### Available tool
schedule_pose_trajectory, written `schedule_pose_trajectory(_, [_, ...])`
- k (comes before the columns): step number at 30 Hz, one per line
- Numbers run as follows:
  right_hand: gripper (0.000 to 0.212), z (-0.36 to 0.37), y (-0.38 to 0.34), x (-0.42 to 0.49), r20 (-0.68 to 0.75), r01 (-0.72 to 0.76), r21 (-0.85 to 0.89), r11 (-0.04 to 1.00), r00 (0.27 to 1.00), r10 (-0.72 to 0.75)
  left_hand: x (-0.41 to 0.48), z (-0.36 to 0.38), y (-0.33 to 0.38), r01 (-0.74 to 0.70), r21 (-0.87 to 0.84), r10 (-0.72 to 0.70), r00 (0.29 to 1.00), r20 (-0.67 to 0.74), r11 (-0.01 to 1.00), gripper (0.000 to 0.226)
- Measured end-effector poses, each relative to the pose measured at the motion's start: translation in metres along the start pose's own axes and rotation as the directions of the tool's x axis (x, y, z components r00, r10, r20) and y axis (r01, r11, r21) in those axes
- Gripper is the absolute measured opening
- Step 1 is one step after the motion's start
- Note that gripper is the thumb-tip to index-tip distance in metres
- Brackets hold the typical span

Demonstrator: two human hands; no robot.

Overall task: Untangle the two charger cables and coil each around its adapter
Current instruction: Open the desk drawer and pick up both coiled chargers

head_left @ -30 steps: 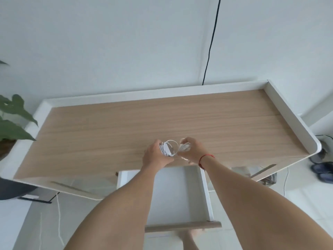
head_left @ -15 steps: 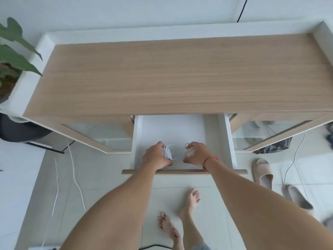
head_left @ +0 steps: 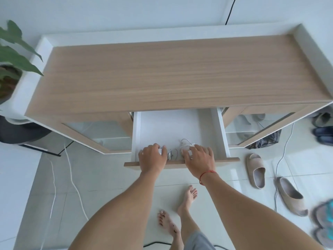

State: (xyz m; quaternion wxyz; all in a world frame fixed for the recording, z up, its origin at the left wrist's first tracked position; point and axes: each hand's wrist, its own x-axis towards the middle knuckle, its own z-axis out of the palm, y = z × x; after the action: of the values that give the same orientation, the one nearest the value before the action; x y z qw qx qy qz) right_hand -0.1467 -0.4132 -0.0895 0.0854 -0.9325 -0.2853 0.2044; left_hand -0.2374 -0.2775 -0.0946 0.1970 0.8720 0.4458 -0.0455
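Two white chargers, each with its cable coiled around the adapter, lie low in the open white drawer [head_left: 180,123] near its front panel. My left hand [head_left: 153,156] curls over the left charger [head_left: 169,153]; a bit of white adapter and cable loops show at its fingertips. My right hand [head_left: 198,157] covers the right charger [head_left: 186,144], thumb and fingers around it, and a cable loop sticks out beyond the fingers. Both chargers are mostly hidden under my hands and sit a small gap apart.
The drawer juts out from a wood-topped cabinet [head_left: 171,73] with glass doors either side. A potted plant [head_left: 12,56] stands at the left. Slippers [head_left: 255,170] and loose cables [head_left: 72,177] lie on the tiled floor, and my bare feet [head_left: 187,197] stand below the drawer.
My hands carried both coiled chargers off the cabinet top and down into the open drawer. They now sit lower and slightly further apart by the drawer's front.
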Motion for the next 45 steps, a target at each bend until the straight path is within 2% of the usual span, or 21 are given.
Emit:
schedule_pose_trajectory(2, [0.076,0.008,-0.001,0.002,-0.097,-0.008,-0.017,1.0,0.995,0.006,0.001,0.003,-0.001,0.0,0.01,0.0,0.999,-0.046,1.0,0.045])
schedule_pose_trajectory(4, [0.07,0.016,-0.001,0.011,-0.212,0.013,-0.028,1.0,0.977,-0.019,0.005,0.008,-0.002,0.016,-0.015,-0.018,0.991,-0.131,1.0,0.043])
schedule_pose_trajectory(6, [0.062,0.019,-0.002,0.027,-0.334,0.038,-0.034,0.999,0.942,-0.048,0.014,0.012,0.001,-0.04,-0.084,0.016,0.964,-0.265,0.996,0.042])
schedule_pose_trajectory(10, [0.072,0.004,-0.006,0.065,-0.344,0.111,-0.026,0.993,0.932,-0.113,0.052,0.012,0.005,-0.247,-0.127,0.16,0.865,-0.475,0.961,0.052])
schedule_pose_trajectory(14, [0.083,-0.008,0.002,0.087,-0.34,0.339,-0.056,0.939,0.878,-0.337,0.076,-0.001,0.002,-0.436,-0.096,0.366,0.839,-0.403,0.895,0.098])
schedule_pose_trajectory(17, [0.094,-0.023,0.017,0.099,-0.296,0.367,-0.153,0.918,0.869,-0.397,0.092,-0.014,-0.007,-0.458,0.006,0.433,0.837,-0.335,0.889,0.12])
schedule_pose_trajectory(20, [0.1,-0.047,0.022,0.115,-0.22,0.326,-0.269,0.906,0.895,-0.387,0.107,-0.024,-0.011,-0.445,0.165,0.474,0.839,-0.267,0.88,0.111])
schedule_pose_trajectory(24, [0.092,-0.06,0.015,0.131,-0.184,0.277,-0.238,0.931,0.928,-0.323,0.12,-0.028,0.001,-0.431,0.115,0.446,0.857,-0.258,0.895,0.096])
schedule_pose_trajectory(28, [0.073,-0.05,0.009,0.136,-0.292,0.224,-0.147,0.963,0.921,-0.258,0.121,-0.021,0.012,-0.39,0.038,0.376,0.851,-0.368,0.92,0.072])
schedule_pose_trajectory(32, [0.059,-0.038,0.002,0.139,-0.456,0.165,-0.063,0.984,0.872,-0.175,0.128,-0.021,0.017,-0.365,-0.01,0.326,0.844,-0.425,0.931,0.047])
schedule_pose_trajectory(38, [0.063,-0.031,-0.003,0.153,-0.512,0.164,-0.066,0.984,0.841,-0.174,0.14,-0.022,0.012,-0.413,0.031,0.374,0.787,-0.49,0.91,0.042])
schedule_pose_trajectory(41, [0.061,-0.041,-0.001,0.148,-0.411,0.275,-0.021,0.961,0.874,-0.259,0.139,-0.034,0.013,-0.452,-0.032,0.389,0.8,-0.457,0.891,0.05])
schedule_pose_trajectory(43, [0.06,-0.061,-0.008,0.151,-0.224,0.358,0.037,0.933,0.913,-0.341,0.144,-0.047,0.02,-0.437,-0.069,0.394,0.861,-0.322,0.897,0.067])
schedule_pose_trajectory(45, [0.055,-0.08,-0.019,0.166,-0.102,0.341,0.106,0.934,0.938,-0.331,0.158,-0.058,0.031,-0.342,-0.079,0.328,0.932,-0.152,0.936,0.067])
